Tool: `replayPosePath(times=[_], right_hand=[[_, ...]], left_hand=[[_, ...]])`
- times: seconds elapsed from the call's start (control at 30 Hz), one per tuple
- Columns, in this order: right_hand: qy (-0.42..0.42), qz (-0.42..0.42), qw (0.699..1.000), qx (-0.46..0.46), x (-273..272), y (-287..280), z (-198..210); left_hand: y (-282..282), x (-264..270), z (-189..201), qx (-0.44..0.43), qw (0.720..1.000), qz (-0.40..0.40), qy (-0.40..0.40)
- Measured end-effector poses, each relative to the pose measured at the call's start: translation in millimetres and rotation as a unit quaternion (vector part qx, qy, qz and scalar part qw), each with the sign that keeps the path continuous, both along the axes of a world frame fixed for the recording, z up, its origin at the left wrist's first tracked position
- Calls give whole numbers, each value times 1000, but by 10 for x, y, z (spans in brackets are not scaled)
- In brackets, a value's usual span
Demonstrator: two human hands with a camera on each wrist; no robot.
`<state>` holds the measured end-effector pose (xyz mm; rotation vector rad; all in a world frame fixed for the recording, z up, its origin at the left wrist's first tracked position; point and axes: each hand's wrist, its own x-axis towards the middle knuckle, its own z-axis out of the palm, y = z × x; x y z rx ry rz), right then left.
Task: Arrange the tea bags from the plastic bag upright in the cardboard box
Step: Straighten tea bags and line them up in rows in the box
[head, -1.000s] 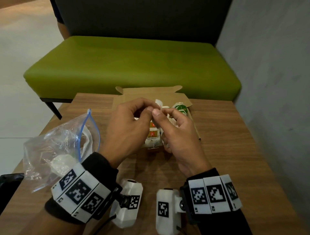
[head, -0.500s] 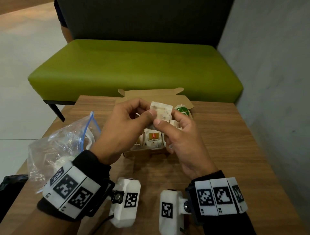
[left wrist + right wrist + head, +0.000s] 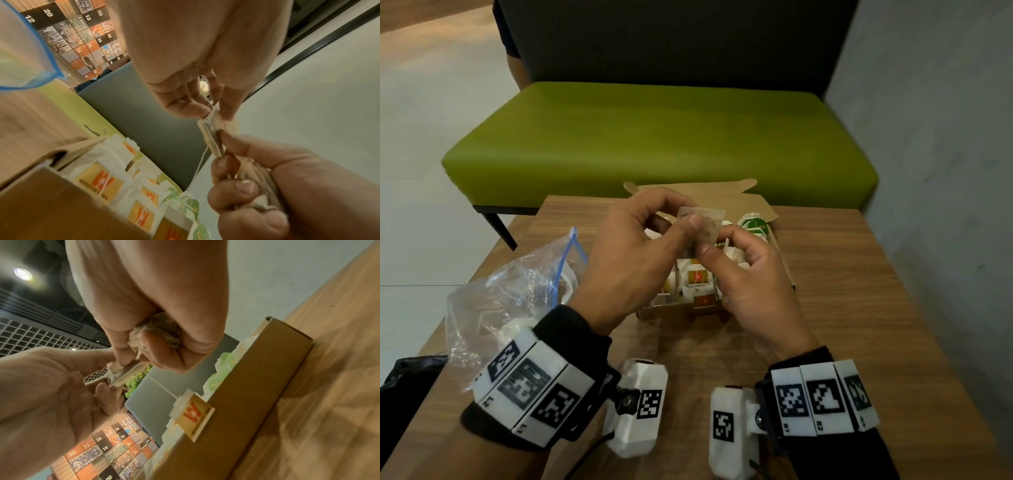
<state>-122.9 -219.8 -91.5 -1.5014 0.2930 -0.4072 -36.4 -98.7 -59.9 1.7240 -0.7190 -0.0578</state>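
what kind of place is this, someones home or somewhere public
Probably a public lounge or lobby, not a home. A green upholstered bench with a tall dark back stands against a bare grey wall behind the small wooden table, and the left wrist view shows a wall of numbered picture panels.

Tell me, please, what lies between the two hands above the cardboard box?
A single tea bag spans the gap: the left hand pinches one end and the right hand the other, above the cardboard box. The head view shows it best.
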Motion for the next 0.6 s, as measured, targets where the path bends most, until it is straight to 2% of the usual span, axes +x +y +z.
replayPosePath(times=[0.13,0.37,0.6], right_hand=[[4,-1,1000,-3,8,-17,-20],[38,-9,993,-112,37,15,-48],[50,12,987,-155,28,50,-49]], left_hand=[[32,29,0,31,999,-6,20],[57,55,36,-15,998,10,60],[46,70,37,-34,996,22,78]])
